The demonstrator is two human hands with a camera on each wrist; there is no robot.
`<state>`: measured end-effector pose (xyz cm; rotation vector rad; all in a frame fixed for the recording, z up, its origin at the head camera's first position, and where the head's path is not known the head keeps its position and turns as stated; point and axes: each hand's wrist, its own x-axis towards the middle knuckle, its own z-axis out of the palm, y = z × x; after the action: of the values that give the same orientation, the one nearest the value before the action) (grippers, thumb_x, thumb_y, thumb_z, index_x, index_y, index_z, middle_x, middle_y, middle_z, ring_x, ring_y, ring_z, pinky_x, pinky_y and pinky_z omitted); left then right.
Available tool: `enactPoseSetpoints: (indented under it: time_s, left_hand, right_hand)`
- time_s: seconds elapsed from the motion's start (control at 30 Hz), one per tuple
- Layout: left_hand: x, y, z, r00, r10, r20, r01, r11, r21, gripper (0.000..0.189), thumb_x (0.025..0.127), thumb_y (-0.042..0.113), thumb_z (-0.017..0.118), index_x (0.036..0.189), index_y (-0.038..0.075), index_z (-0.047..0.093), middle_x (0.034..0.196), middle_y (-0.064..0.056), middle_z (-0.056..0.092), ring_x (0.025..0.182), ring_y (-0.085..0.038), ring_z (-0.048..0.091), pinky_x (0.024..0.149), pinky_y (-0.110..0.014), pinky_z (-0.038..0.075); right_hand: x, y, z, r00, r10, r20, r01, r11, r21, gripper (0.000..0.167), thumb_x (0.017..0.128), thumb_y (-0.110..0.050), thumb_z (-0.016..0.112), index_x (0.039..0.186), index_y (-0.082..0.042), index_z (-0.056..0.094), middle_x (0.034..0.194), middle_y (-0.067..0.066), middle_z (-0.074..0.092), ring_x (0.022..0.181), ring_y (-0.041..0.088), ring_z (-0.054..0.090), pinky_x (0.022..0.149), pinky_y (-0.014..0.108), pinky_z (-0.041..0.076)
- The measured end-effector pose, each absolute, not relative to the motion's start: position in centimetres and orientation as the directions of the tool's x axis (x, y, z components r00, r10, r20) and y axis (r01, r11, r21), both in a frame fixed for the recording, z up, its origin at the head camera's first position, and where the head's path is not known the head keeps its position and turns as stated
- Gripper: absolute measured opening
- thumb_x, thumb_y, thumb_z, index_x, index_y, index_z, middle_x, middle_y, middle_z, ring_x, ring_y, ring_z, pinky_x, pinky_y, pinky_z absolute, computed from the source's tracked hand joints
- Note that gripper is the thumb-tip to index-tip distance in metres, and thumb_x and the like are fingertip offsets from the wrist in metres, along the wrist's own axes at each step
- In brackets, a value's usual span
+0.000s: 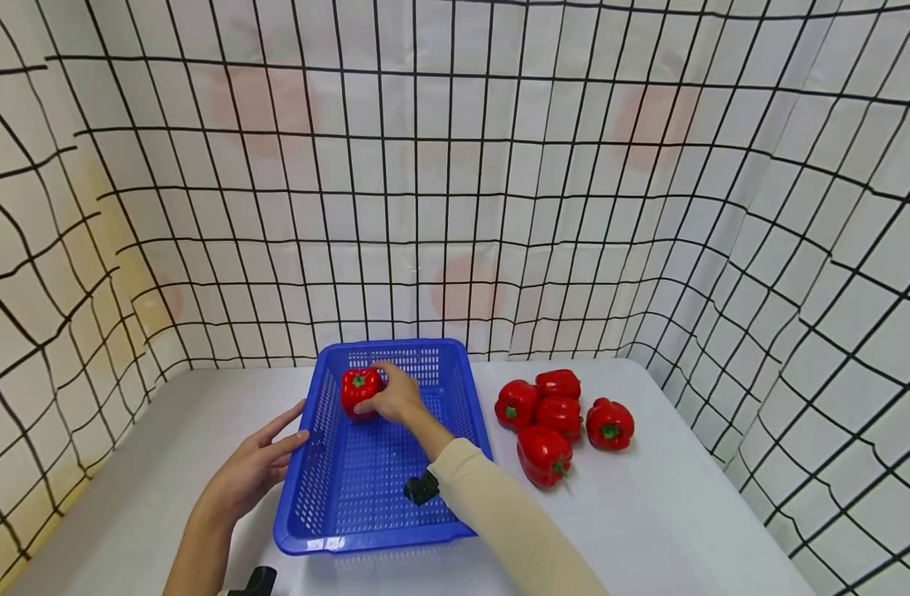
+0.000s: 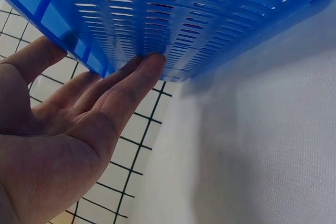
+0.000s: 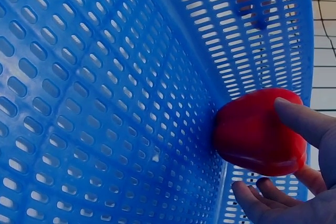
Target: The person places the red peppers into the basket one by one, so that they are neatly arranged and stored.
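From my far-off seat, I can see a red pepper inside the blue basket, just left of the middle of the frame. It is near the basket's upper left corner, and its green stem shows on top. The right hand is gripping it, with the thumb on one side and fingers on the other. I can't tell if the pepper touches the basket's floor. The left hand is at the lower left, with its fingers loose and stretched out, and the tips touch the outside of the basket's left wall. That hand isn't gripping anything. Over to the right of the basket, I see five more red peppers on the white worktop. Four are close together in a bunch, and one sits a little apart on the right. A cream sleeve covers the right arm at the bottom of the frame. Behind it all, black lines make squares over a pale wall.
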<state>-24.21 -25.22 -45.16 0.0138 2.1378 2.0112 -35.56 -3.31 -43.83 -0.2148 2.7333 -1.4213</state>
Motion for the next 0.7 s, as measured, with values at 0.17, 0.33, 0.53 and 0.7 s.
enactPoseSetpoints:
  time_s: [0.17, 0.33, 0.53, 0.7]
  left_hand:
    - [-24.2, -24.9, -45.1, -0.979, 0.14, -0.148, -0.139, 0.069, 0.988, 0.075, 0.102, 0.035, 0.061, 0.164, 0.024, 0.019, 0.154, -0.028, 0.044, 0.116, -0.033, 0.07, 0.095, -0.037, 0.059]
    - [-24.3, -24.8, -45.2, -0.979, 0.139, -0.151, -0.143, 0.061, 0.988, 0.073, 0.103, 0.034, 0.06, 0.164, 0.024, 0.02, 0.153, -0.029, 0.043, 0.115, -0.033, 0.07, 0.094, -0.037, 0.06]
    - [-24.4, -24.9, -45.2, -0.979, 0.137, -0.153, -0.146, 0.063, 0.987, 0.074, 0.103, 0.034, 0.06, 0.164, 0.023, 0.02, 0.154, -0.029, 0.042, 0.115, -0.032, 0.07, 0.093, -0.036, 0.06]
    - [-24.3, -25.1, -45.1, -0.979, 0.151, -0.14, -0.132, 0.061, 0.989, 0.072, 0.104, 0.032, 0.058, 0.164, 0.022, 0.02, 0.152, -0.03, 0.045, 0.114, -0.032, 0.071, 0.093, -0.036, 0.06]
  right_hand:
    - [-35.4, -3.1, -43.7, -0.99, -0.142, 0.016, -0.095, 0.575, -0.813, 0.078, 0.077, -0.017, 0.089, 0.146, -0.016, 0.054, 0.145, 0.015, 0.057, 0.134, 0.039, 0.05, 0.106, 0.058, 0.049]
    - [-35.3, -3.3, -43.2, -0.992, -0.126, 0.032, -0.1, 0.577, -0.811, 0.081, 0.076, -0.018, 0.09, 0.147, -0.018, 0.052, 0.146, 0.013, 0.057, 0.134, 0.038, 0.051, 0.106, 0.056, 0.05]
    - [-35.0, -3.3, -42.2, -0.99, -0.126, 0.062, -0.123, 0.574, -0.81, 0.082, 0.074, -0.019, 0.091, 0.147, -0.019, 0.053, 0.145, 0.012, 0.058, 0.132, 0.036, 0.053, 0.105, 0.055, 0.05]
    - [-35.2, -2.5, -41.0, -0.981, -0.17, 0.096, -0.178, 0.579, -0.796, 0.078, 0.076, -0.023, 0.09, 0.145, -0.016, 0.055, 0.136, 0.014, 0.063, 0.122, 0.03, 0.06, 0.096, 0.045, 0.055]
